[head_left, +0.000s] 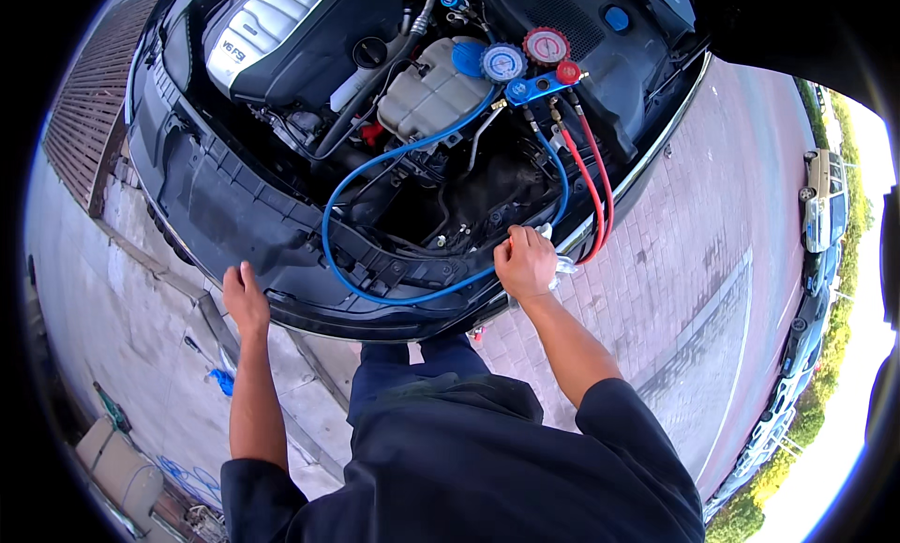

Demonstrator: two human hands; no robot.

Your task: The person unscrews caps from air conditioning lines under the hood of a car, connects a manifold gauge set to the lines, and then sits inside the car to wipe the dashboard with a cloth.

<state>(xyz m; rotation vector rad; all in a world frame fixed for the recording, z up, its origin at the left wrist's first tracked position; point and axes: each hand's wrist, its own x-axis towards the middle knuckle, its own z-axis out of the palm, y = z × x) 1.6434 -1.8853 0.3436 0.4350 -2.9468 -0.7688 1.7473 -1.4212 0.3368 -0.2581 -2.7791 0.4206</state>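
Observation:
My right hand (527,262) is closed on a crumpled white cloth (564,267), or perhaps paper, at the front edge of the engine bay. A blue hose (328,215) loops across the bay and passes close by that hand; contact cannot be made out. My left hand (246,304), its fingers loosely bent and a little apart, hovers over the car's front left edge with nothing visible in it. Beyond my right hand rests a blue manifold gauge set (534,89) with a blue dial (503,62) and a red dial (547,46). Red hoses (592,182) hang from it.
A translucent coolant tank (433,91) stands beside the silver engine cover (267,23). The black front panel (220,215) lies between me and the engine. Paved ground (694,224) stretches right toward parked cars (825,196). Blue items (222,382) lie on the ground at left.

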